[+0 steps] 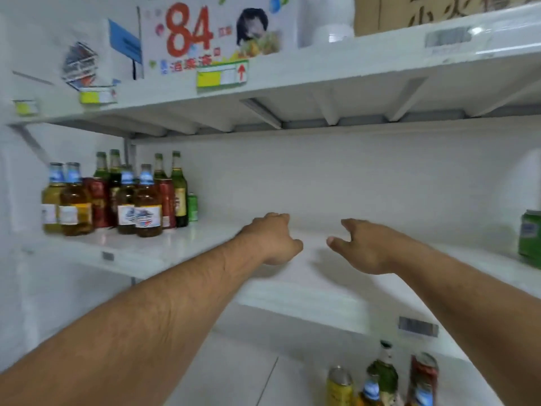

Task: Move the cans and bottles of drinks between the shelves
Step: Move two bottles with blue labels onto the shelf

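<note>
Both my arms reach over the white middle shelf (181, 244). My left hand (273, 238) hovers above its bare centre with the fingers curled under and nothing in it. My right hand (364, 244) is beside it, fingers apart and empty. A cluster of amber bottles (147, 206), green bottles (179, 189), red cans (98, 202) and a small green can (192, 207) stands at the shelf's left end. A green can (530, 238) sits at the far right edge. Below, on a lower level, are a yellow can (339, 386), a green bottle (383, 370) and a red can (423, 379).
The upper shelf (322, 74) overhangs close above, carrying a white box printed "84" (210, 33), a cardboard box (424, 13) and a white container (332, 32). Yellow price tags (221, 77) hang on its front edge. The view is blurred.
</note>
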